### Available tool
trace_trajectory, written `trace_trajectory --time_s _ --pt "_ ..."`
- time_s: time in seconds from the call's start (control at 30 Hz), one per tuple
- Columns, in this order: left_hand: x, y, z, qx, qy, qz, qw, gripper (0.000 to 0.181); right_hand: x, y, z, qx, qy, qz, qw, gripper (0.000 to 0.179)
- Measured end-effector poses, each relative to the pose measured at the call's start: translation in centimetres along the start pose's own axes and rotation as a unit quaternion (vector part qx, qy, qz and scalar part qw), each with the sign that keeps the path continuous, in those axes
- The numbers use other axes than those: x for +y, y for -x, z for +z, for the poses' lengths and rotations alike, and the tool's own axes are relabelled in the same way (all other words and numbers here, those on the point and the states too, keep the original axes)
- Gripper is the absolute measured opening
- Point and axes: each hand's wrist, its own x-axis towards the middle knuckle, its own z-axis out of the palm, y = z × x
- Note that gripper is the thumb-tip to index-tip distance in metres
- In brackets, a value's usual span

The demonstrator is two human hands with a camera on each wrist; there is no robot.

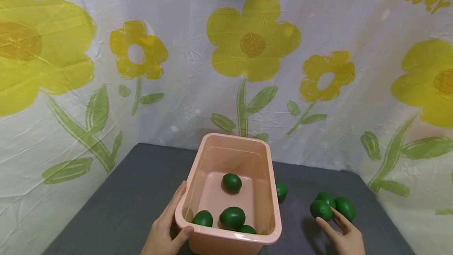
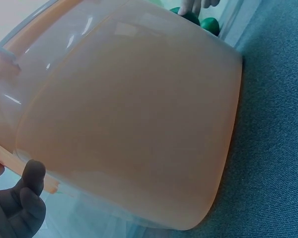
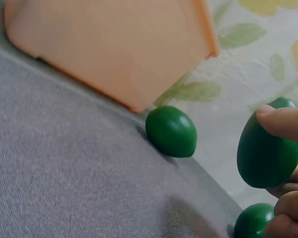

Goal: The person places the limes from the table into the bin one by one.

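A pink plastic bin [image 1: 226, 231] stands on the table, with several dark green limes inside, one of them a lime [image 1: 231, 183] near the middle of its floor. At the bin's near left corner my left hand [image 1: 163, 225] grips the rim, thumb on the near side and fingers along the left wall. To the right, my right hand [image 1: 344, 236] pinches a green lime [image 3: 268, 146] between thumb and fingers, held above the table. Just behind it lie two more limes, one a lime [image 1: 345, 208] at the right. Another lime [image 3: 171, 131] rests by the bin's right side.
A dark grey cloth [image 1: 141, 184] covers the table. Behind it and at both sides hangs a white curtain [image 1: 184, 89] printed with yellow flowers. The bin's tall walls rise between my two hands.
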Motion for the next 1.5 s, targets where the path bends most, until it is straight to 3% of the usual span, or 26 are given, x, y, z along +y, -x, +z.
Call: trace_trajectory --time_s 0.33,0.93,1.5 --pt "0.1 0.0 0.1 -0.003 0.015 -0.011 0.9998 0.089 0.2 0.0 -0.4 -0.039 -0.070 0.030 0.9963 0.118" --pt "0.1 0.0 0.0 0.000 0.009 -0.002 1.0000 0.091 -0.6 0.4 0.8 -0.049 -0.057 0.021 0.9970 0.119" --pt "-0.1 0.0 0.0 0.005 -0.018 -0.002 0.9998 0.091 -2.4 1.4 0.2 -0.054 -0.085 0.004 0.9949 0.110"
